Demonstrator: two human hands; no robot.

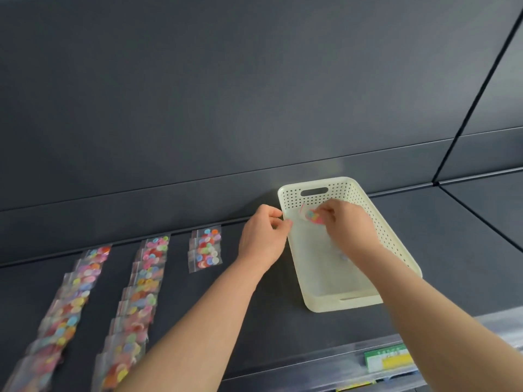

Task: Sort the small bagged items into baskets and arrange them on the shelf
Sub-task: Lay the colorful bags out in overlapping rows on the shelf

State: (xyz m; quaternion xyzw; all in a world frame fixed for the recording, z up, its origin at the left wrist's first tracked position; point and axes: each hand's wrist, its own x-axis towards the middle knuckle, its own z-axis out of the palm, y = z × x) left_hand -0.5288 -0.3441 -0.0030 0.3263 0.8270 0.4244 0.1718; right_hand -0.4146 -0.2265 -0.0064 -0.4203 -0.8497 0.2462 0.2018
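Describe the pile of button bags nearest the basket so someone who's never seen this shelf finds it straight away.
On the dark shelf stands a cream perforated basket. Left of it, past the left hand, lies a short pile of button bags. The two rows further left run far longer.

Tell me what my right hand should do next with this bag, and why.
Probably lower the right hand and let go of the bag inside the basket: the hand pinches it over the basket's far end, with the left hand at the rim.
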